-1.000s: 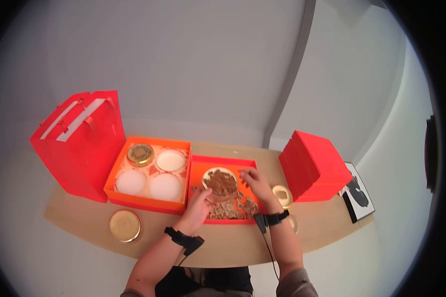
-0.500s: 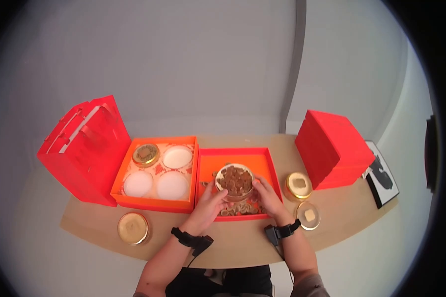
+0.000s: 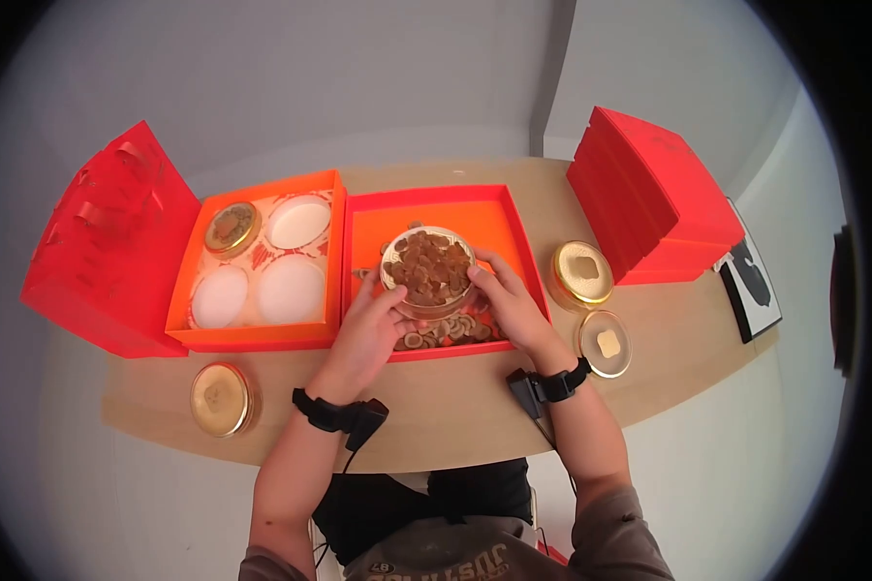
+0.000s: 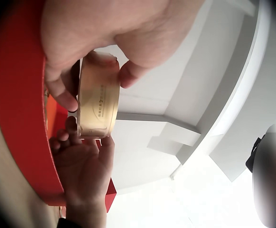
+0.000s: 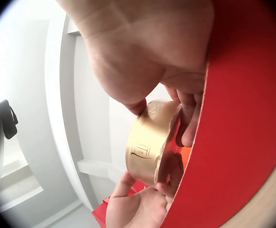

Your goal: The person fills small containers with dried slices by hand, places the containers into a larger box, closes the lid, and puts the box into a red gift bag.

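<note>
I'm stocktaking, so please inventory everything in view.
Wooden table: 1, tan, beneath
Shallow tray: 1, red, on table
Curled slices: many, brown, in tray
Round jar: 1, gold, held over tray
Small pieces: many, brown, inside it
Square box: 1, orange, left of tray
White rounds: 3, white, in box
Gold-rimmed jars: 3, gold, in box, front left, right
Clear disc: 1, clear, front right
Handled bag: 1, red, far left
Box stack: 1, red, right
Framed panel: 1, black and white, far right
Wall: 1, grey, behind
Wristbands: 2, black, wrists
Left grip, right grip: 2, bare, on round jar
</note>
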`<state>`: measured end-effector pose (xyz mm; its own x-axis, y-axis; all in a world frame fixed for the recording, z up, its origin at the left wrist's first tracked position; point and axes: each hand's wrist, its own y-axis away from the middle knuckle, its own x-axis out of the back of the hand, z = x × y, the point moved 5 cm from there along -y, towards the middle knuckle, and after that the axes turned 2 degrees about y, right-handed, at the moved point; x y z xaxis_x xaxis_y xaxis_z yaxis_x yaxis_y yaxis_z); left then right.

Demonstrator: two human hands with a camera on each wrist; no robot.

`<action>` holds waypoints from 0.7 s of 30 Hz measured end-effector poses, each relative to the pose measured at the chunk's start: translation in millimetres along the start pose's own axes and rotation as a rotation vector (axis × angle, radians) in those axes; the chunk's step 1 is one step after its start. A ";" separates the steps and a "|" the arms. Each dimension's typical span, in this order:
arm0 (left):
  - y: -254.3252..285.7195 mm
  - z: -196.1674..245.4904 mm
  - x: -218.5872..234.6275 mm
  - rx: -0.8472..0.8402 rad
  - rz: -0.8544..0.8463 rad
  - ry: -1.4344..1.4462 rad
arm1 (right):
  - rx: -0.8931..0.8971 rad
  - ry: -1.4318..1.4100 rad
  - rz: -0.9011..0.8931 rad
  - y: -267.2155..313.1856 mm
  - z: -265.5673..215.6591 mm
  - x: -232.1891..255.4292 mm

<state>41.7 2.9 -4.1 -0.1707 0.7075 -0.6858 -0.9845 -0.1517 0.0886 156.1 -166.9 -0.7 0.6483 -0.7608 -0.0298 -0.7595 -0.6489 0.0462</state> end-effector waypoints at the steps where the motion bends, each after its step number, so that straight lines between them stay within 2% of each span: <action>1: 0.8 -0.7 0.4 0.010 0.006 0.004 | -0.009 0.026 -0.005 0.8 0.8 -0.5; 21: 0.1 3.0 -1.4 0.009 0.004 -0.021 | -0.001 0.079 -0.009 -0.5 1.7 -1.0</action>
<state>41.8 3.9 -1.0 -0.1754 0.7213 -0.6701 -0.9841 -0.1485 0.0977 155.8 -165.9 -2.4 0.6577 -0.7517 0.0489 -0.7533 -0.6559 0.0477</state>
